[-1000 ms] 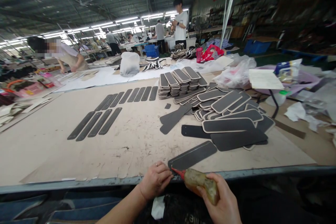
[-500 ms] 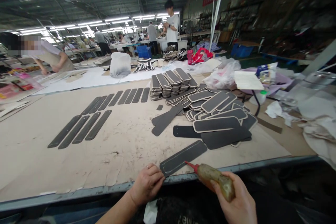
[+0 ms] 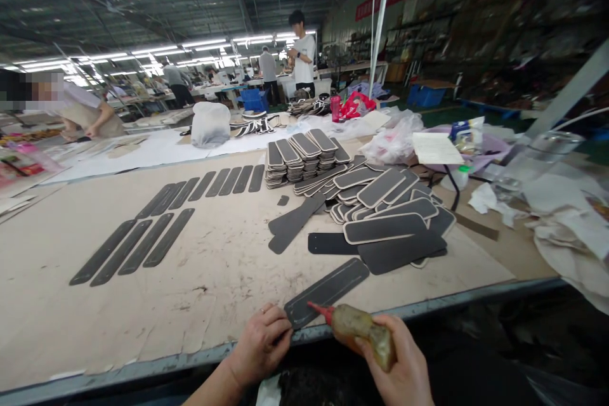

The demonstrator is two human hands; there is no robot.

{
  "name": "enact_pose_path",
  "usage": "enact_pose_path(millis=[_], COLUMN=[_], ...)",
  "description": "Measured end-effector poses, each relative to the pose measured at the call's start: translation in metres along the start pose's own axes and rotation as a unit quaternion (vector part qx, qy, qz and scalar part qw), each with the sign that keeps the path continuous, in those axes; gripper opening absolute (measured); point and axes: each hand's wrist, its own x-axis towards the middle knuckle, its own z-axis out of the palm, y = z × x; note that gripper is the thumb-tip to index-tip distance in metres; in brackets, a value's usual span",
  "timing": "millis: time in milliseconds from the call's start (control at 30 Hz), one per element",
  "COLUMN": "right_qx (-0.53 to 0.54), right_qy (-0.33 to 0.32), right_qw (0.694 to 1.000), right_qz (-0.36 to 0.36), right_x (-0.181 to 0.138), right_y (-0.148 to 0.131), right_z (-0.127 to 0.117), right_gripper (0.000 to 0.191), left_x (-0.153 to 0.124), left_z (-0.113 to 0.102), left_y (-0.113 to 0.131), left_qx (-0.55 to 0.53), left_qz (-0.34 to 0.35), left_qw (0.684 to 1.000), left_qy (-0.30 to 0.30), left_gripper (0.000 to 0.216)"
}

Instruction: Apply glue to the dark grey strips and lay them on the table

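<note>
While the left hand (image 3: pixel 259 347) pinches a dark strip (image 3: pixel 328 288), the right hand (image 3: pixel 404 371) clasps a glue-filled bottle (image 3: pixel 360 328).

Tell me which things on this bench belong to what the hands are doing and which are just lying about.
In use: nearest dark strip, its end under the left hand; glue bottle in the right hand; likely the stacked strips and laid-out rows.
Lying about: plastic bags, paper sheet, white sack, red bottle.
</note>
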Motion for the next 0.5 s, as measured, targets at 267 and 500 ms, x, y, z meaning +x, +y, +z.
enact_pose_path(millis=[267,500], right_qx=[-0.091,-0.159], right_qy=[0.048,0.139], right_qw=[0.994,0.975], right_qz=[0.028,0.067], right_x=[0.013,0.035], right_y=[0.021,0.039], right_z=[-0.008,-0.028], right_gripper=[0.029,0.041], left_x=[0.002,0.001], left_z=[0.002,0.002], left_y=[0.0,-0.001], left_qx=[0.001,-0.004], left_qz=[-0.013,0.01], left_qw=[1.0,1.0], left_qy=[0.007,0.009], left_gripper=[0.017,0.019])
